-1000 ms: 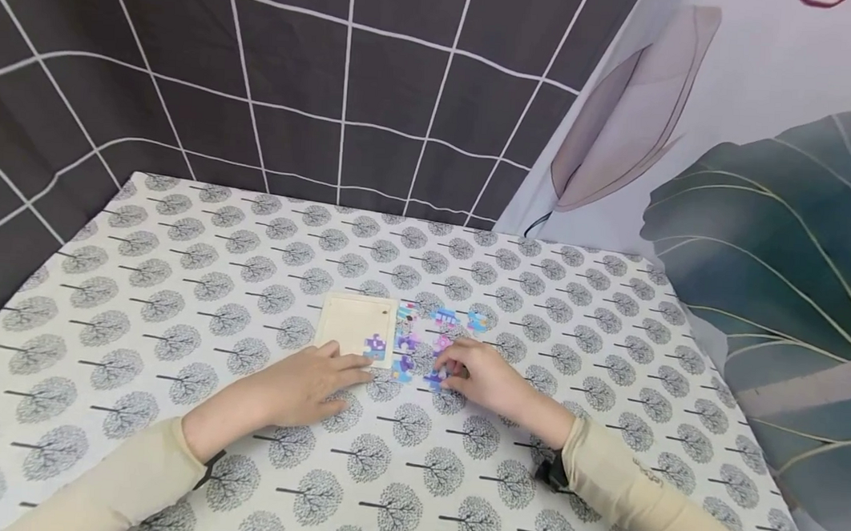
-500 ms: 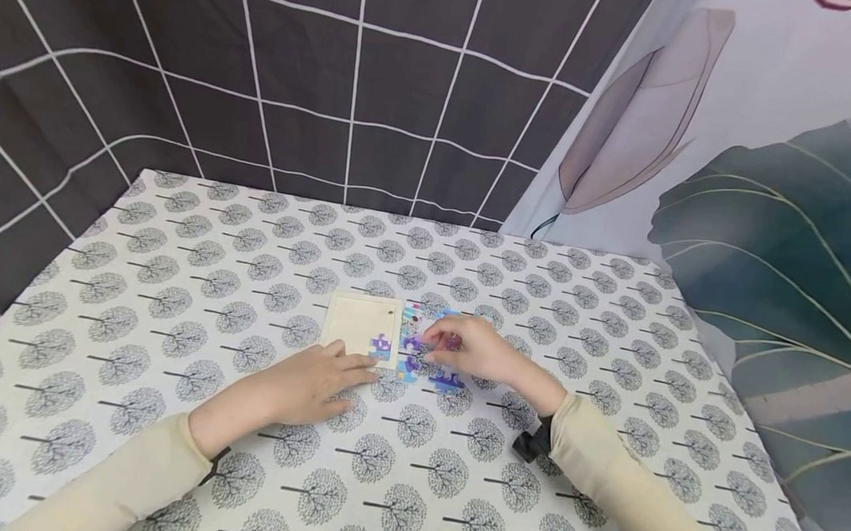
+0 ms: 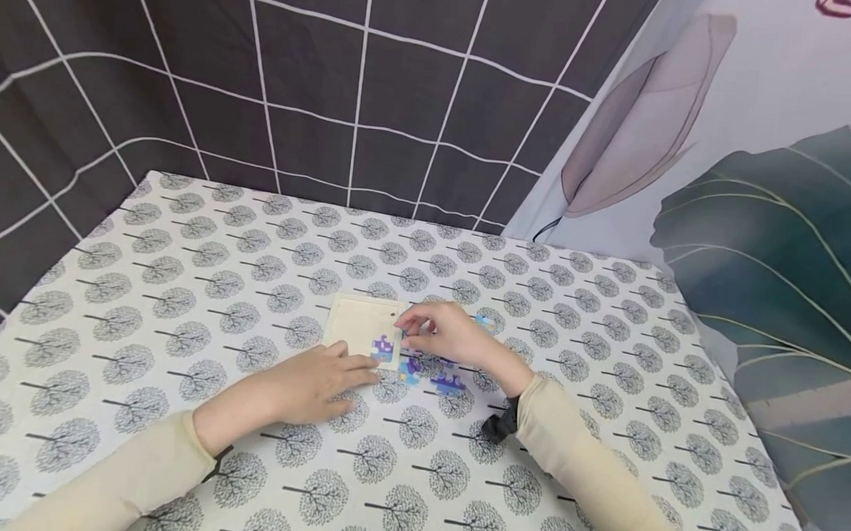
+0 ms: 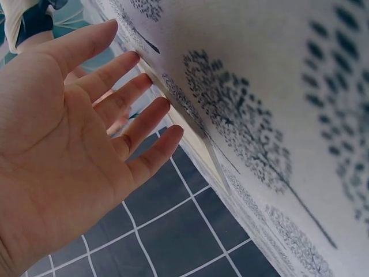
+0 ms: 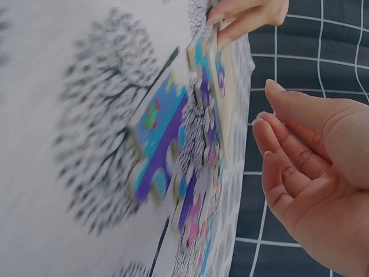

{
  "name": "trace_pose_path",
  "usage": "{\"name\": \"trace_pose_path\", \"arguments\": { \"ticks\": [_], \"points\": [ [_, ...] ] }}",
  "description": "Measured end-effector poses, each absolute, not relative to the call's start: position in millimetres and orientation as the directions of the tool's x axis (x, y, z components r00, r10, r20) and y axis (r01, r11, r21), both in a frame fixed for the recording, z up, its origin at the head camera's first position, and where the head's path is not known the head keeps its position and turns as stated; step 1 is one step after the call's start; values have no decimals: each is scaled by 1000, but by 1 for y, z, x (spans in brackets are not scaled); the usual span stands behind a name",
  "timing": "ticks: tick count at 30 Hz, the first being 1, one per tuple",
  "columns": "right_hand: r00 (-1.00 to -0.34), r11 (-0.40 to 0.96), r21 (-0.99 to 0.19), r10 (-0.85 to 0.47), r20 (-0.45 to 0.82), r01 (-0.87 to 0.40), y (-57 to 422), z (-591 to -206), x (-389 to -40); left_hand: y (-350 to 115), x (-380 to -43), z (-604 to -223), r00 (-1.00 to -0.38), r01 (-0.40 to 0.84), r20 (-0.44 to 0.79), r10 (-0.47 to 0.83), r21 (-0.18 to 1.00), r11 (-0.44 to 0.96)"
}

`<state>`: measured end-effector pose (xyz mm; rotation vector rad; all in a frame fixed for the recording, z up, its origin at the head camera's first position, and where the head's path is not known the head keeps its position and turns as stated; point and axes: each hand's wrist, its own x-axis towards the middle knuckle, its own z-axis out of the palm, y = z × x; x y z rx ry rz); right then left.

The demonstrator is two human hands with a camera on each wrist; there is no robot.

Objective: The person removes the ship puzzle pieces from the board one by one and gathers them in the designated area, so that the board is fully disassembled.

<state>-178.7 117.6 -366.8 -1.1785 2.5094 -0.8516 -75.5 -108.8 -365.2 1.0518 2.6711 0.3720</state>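
Note:
A pale wooden puzzle tray [image 3: 350,319] lies mid-table, with a purple-and-blue jigsaw piece [image 3: 383,347] in its near right corner. The fingertips of my left hand [image 3: 314,384] rest at the tray's near edge; in the left wrist view the fingers are spread and nearly straight. My right hand [image 3: 451,333] hovers over the tray's right edge, fingers loosely bent. In the right wrist view its thumb and forefinger stand slightly apart, with no piece visible between them. Below it lie loose jigsaw pieces [image 3: 409,370], partly hidden by the hand.
Another purple-and-blue piece [image 3: 448,384] lies right of the tray, and a light blue piece [image 3: 484,323] farther back. Tree-patterned cloth [image 3: 241,472] covers the table. A dark gridded curtain [image 3: 299,66] hangs behind, and a leaf-printed one [image 3: 778,284] at the right.
My right hand has moved left and away from me, from the near right pieces across the others to the tray's right edge. The left hand has stayed at the tray.

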Motion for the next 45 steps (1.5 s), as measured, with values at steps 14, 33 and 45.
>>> {"name": "trace_pose_path", "arguments": {
  "ticks": [14, 33, 45],
  "points": [
    [-610, 570, -565, -779, -142, -597, 92, -366, -189, -107, -76, -365, -703, 636, -145, 696, 310, 707],
    [-638, 697, -485, -703, -314, -529, 71, -363, -187, -109, -78, -369, -706, 634, -164, 689, 285, 719],
    [-633, 724, -490, -678, -374, -487, 63, -363, -190, -113, -75, -363, -708, 614, -180, 683, 322, 721]
  ]
}}
